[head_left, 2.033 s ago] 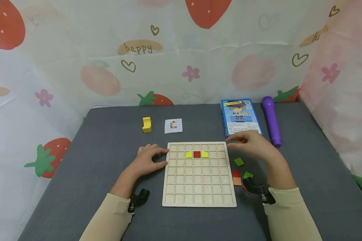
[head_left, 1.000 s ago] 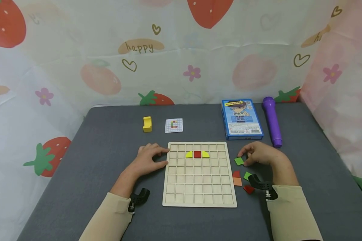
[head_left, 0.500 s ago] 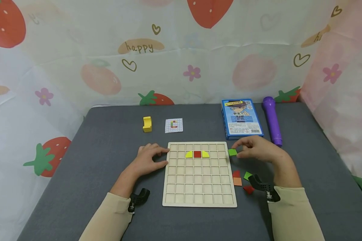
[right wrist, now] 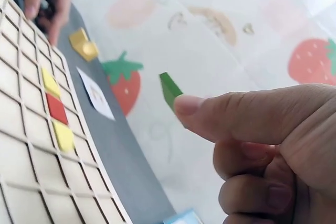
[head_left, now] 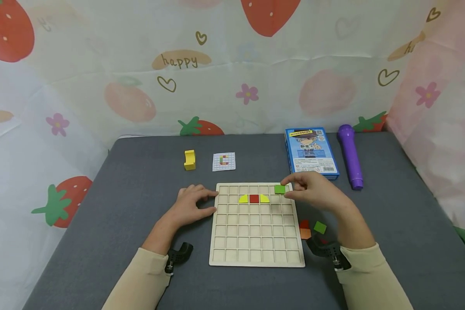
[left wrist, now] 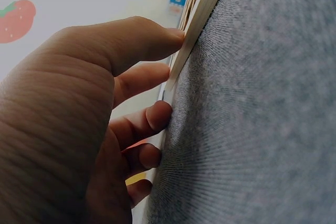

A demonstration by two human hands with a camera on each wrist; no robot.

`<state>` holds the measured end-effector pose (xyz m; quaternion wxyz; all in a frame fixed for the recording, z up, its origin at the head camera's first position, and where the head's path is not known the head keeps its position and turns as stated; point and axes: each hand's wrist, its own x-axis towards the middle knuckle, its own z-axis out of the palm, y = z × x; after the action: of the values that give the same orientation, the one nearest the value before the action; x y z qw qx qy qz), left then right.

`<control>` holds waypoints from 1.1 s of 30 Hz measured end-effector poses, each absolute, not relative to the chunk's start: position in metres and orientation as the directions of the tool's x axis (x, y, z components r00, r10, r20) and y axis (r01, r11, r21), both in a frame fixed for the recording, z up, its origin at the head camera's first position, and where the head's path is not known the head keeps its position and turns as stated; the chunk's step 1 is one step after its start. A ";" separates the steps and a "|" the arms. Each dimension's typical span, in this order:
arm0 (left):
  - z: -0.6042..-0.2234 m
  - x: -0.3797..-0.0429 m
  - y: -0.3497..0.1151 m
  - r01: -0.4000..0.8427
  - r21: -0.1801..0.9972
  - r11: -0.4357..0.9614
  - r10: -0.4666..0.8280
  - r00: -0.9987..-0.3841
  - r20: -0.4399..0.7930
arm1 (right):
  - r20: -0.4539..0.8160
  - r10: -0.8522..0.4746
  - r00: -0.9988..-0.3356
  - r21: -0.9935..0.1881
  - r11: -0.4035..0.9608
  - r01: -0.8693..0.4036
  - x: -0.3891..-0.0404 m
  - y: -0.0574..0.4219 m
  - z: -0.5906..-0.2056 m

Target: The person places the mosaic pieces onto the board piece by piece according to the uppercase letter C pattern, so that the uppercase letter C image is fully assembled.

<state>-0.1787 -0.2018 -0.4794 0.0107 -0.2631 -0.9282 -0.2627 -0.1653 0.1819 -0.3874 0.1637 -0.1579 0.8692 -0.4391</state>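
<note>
My right hand (head_left: 314, 189) pinches a green square tile (head_left: 280, 189) between thumb and index finger, above the top right of the wooden grid board (head_left: 255, 237). In the right wrist view the green tile appears edge-on, clear of the board. The thumb and index fingertip of my left hand (head_left: 193, 204) touch the board's left edge, fingers relaxed. Within the board's second row sit a red square tile (head_left: 254, 198) and two yellow rounded tiles, one on its left (head_left: 243, 199) and the other yellow tile (head_left: 264, 198) on its right.
Right of the board lie another green tile (head_left: 320, 227), an orange tile (head_left: 305, 233) and red tiles, one mostly hidden by the wrist mount. Behind are a yellow block (head_left: 190, 160), a pattern card (head_left: 224, 161), a blue box (head_left: 311, 150) and a purple microphone-shaped object (head_left: 350, 157).
The right hand came down to the green tile beside the board, pinched it, lifted it and carried it left over the board's upper right. The left hand has stayed at the edge.
</note>
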 end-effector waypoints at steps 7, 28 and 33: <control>-0.479 -0.178 -0.202 0.484 0.479 0.732 0.480 -0.866 0.142 | -0.140 -0.428 -0.893 -0.825 0.550 -0.134 -0.161 0.151 -0.396; -0.478 -0.178 -0.201 0.493 0.476 0.728 0.484 -0.862 0.153 | -0.125 -0.414 -0.901 -0.715 0.667 -0.207 -0.150 0.085 -0.449; -0.479 -0.178 -0.201 0.486 0.481 0.730 0.480 -0.865 0.145 | -0.100 -0.423 -0.901 -0.679 0.691 -0.249 -0.149 0.083 -0.451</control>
<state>-0.1777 -0.2012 -0.4788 0.0055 -0.2596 -0.9300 -0.2601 -0.1492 0.0829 -0.4510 0.1253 -0.1844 0.9109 -0.3473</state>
